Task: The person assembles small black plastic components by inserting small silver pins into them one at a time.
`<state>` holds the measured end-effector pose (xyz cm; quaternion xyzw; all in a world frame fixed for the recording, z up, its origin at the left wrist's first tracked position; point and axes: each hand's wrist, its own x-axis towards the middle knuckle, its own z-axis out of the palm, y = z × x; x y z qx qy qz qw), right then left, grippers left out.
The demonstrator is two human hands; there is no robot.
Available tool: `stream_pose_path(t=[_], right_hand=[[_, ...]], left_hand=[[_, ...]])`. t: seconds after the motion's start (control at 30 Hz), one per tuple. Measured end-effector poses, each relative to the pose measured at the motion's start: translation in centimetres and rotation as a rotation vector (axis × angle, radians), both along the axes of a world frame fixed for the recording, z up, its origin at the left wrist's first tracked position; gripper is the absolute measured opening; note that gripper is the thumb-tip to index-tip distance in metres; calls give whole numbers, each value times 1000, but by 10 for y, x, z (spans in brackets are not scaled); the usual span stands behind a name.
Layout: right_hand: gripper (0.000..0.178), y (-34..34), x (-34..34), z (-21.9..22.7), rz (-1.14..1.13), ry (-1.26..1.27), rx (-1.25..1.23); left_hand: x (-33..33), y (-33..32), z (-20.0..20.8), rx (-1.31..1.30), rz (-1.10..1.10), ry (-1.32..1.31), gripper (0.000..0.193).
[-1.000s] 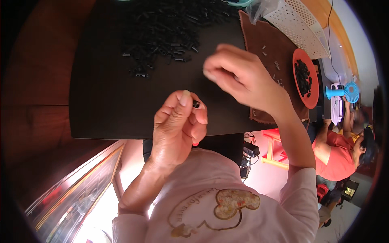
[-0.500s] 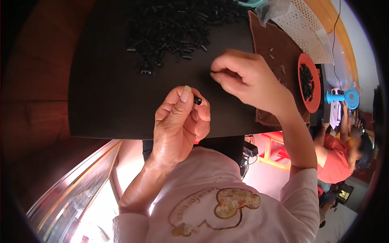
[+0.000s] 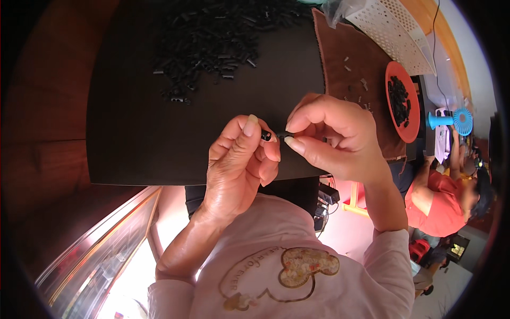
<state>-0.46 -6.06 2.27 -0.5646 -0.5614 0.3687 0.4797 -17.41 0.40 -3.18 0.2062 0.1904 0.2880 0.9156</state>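
Note:
My left hand [image 3: 234,159] is closed, pinching a small black cylindrical piece [image 3: 266,136] between thumb and fingers, with one end showing. Close to that end, my right hand [image 3: 340,135] pinches a tiny dark part [image 3: 287,135] between thumb and forefinger; its kind is too small to make out. The two parts almost meet, and I cannot tell whether they touch. Beyond my hands, a large heap of short black tubes [image 3: 212,48] covers the far side of the dark table [image 3: 133,143].
At the right, a brown cloth [image 3: 340,53] carries several small metal springs [image 3: 367,107] and bits. A red plate [image 3: 415,114] holds black pieces. Behind it stands a white perforated basket [image 3: 393,37]. Farther right are a blue fan [image 3: 461,122] and a person in a red shirt [image 3: 438,207].
My right hand has come down from above the table to the black piece in my left hand. The left hand keeps its pinch. The view has shifted slightly.

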Motion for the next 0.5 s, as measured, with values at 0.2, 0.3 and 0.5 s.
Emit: stream_pose_path(t=[0.2,0.3,0.5], right_hand=[[14,-10,-5,0,-4,-135,155],[10,-11,-9,-1,-39,-142,180],[11,-9,-12,-2,-20,-227,275]], left_hand=[[3,-2,2,87,-5,27,29],[3,-4,2,123,5,50,30],[4,-4,2,161,4,89,31]])
